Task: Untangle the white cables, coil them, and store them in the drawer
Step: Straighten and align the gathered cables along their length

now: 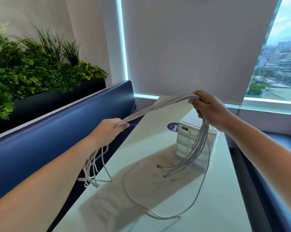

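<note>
Two hands held one bundle of thin white braided cables (158, 106) stretched in the air, above and to the left of the small white plastic drawer unit (188, 144).

The right hand (210, 109) was closed around the bundle just above the drawer unit, and the left hand (108, 129) was closed around it lower, well to the left of the unit. The long axis of the bundle therefore ran up from left to right. Short ends hung from the left hand. Longer ends fell from the right hand in front of the unit, with their plugs on the pale white table (216, 206). One longer strand (129, 190) made a loop on the table before the unit. The cables seemed about ten, but I could not count them exactly. The right hand was the nearer one to the drawers, which all looked closed.
</note>
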The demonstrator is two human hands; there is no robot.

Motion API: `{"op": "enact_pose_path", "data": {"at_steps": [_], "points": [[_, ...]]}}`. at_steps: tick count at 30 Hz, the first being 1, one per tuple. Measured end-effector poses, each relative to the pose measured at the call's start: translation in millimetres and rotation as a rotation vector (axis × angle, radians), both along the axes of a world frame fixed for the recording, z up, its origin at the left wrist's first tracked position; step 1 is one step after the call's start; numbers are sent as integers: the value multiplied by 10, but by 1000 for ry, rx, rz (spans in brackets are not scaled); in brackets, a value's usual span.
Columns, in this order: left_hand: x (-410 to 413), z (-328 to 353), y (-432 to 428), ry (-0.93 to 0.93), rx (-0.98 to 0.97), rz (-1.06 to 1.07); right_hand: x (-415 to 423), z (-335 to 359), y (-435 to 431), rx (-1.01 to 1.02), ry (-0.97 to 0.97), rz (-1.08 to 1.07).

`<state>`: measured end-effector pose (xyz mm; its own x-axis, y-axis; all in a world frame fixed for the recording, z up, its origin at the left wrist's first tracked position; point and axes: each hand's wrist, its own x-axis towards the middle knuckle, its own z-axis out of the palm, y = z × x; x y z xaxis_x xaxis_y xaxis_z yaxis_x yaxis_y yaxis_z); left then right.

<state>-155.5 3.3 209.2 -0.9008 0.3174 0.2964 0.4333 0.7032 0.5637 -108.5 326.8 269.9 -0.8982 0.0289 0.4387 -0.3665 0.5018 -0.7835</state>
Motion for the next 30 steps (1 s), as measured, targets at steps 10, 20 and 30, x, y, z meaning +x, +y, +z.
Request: {"op": "enact_pose_path", "data": {"at_steps": [10, 20, 30], "points": [[-98, 432, -143, -4, -198, 46, -119, -367, 475, -143, -106, -158], [-31, 539, -166, -368, 23, 37, 8, -718, 752, 22, -319, -301], [223, 755, 456, -99, -59, -77, 129, -524, -113, 748, -284, -17]]}}
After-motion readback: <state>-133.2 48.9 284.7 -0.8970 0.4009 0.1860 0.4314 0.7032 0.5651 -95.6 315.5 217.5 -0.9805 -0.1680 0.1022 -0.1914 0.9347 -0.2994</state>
